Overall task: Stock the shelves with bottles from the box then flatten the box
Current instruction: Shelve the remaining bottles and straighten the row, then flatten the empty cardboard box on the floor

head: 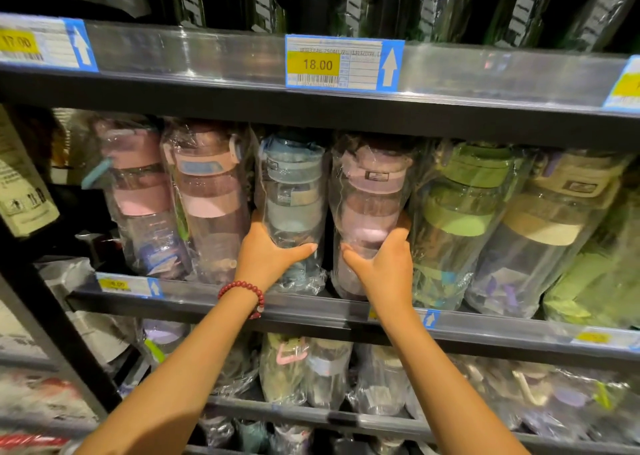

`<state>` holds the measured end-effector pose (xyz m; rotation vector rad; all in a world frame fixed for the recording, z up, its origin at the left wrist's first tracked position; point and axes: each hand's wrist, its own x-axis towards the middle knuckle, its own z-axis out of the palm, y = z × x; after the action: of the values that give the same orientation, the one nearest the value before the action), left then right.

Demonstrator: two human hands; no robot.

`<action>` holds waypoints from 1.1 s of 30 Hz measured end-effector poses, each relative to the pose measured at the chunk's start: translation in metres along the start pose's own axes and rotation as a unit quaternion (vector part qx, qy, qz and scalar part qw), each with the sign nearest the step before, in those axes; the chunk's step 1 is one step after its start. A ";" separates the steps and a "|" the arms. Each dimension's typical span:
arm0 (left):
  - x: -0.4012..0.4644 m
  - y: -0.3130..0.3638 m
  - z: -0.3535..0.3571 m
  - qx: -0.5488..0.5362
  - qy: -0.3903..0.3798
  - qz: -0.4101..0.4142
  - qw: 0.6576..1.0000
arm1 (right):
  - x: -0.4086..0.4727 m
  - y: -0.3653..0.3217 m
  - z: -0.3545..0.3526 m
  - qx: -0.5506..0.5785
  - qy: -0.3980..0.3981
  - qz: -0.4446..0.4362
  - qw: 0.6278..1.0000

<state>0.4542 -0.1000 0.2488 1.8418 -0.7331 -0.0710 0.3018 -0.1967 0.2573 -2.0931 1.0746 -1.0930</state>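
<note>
Plastic-wrapped bottles stand in a row on the middle shelf point(311, 307). My left hand point(268, 257), with a red bead bracelet on its wrist, grips the lower part of a blue-lidded bottle point(294, 191). My right hand point(382, 267) wraps around the lower part of a pink-lidded bottle point(370, 191) right beside it. Both bottles are upright with their bases on the shelf. Two pink bottles point(207, 191) stand to the left. A green bottle point(460, 205) and a beige bottle point(550, 212) stand to the right. The box is out of view.
The upper shelf edge point(207, 56) carries an 18.00 price tag point(343, 62) and dark wrapped items above it. More wrapped bottles point(304, 368) fill the shelf below. A black upright post point(59, 333) and a cardboard carton point(20, 177) are at the left.
</note>
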 end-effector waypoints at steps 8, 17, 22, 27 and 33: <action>-0.013 0.011 -0.004 0.054 0.014 -0.040 0.998 | -0.003 -0.003 -0.023 0.013 -0.094 -0.025 0.995; -0.071 0.038 -0.027 0.117 0.091 -0.001 0.989 | -0.035 0.004 -0.070 -0.010 -0.137 -0.116 0.984; -0.150 0.041 -0.039 0.285 0.146 0.039 0.947 | -0.074 0.018 -0.088 -0.049 -0.213 -0.258 0.941; -0.258 0.017 -0.052 0.430 0.108 -0.012 0.896 | -0.131 0.040 -0.077 -0.117 -0.302 -0.399 0.858; -0.419 -0.019 -0.082 0.524 0.061 -0.239 0.815 | -0.240 0.042 -0.040 -0.146 -0.482 -0.462 0.730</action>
<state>0.1558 0.1875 0.1427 3.0322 -0.1488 0.1636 0.1665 -0.0216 0.1471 -2.9347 -0.4119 0.0342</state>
